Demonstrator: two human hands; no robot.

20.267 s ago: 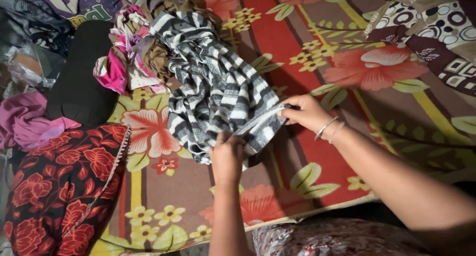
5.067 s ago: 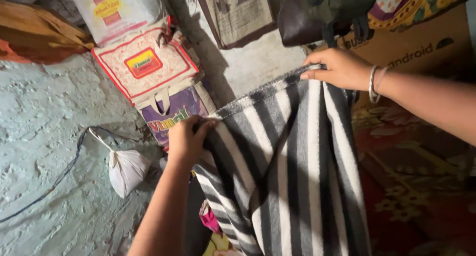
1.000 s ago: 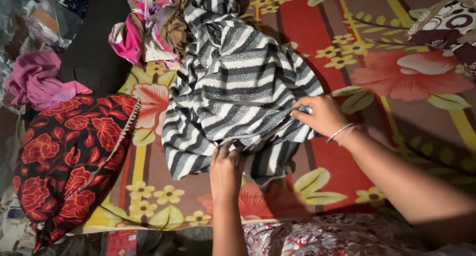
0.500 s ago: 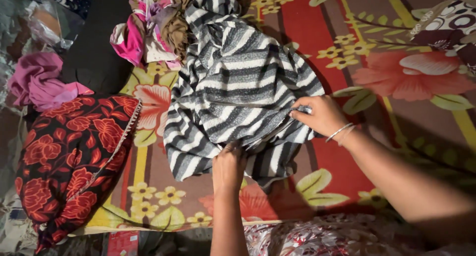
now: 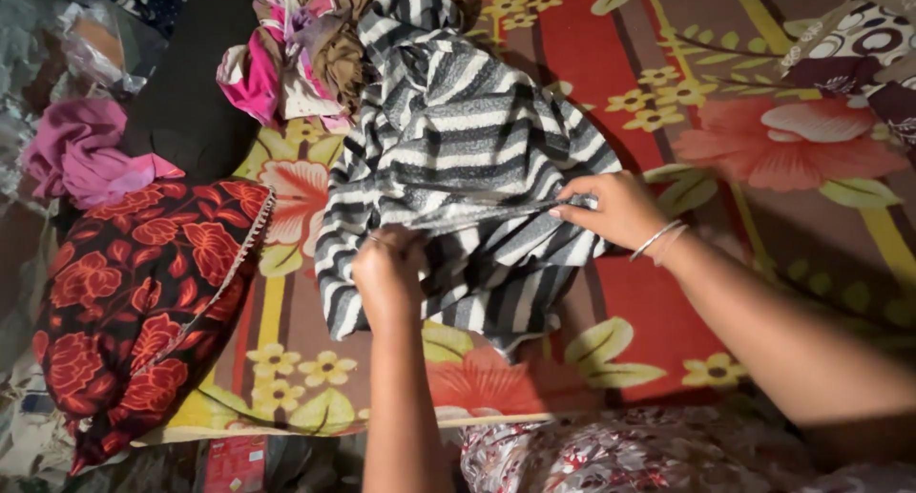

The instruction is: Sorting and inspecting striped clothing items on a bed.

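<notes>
At the centre of the head view, a grey-and-white striped cloth (image 5: 458,178) lies crumpled on a floral bedsheet (image 5: 763,149). The left hand (image 5: 386,278) and right hand (image 5: 615,207) each pinch its edge, grips clenched, apparently pulling it taut between them. A red-flowered pillow (image 5: 134,302) sits lower left, a heap of clothes (image 5: 286,54) above; no containers show.
</notes>
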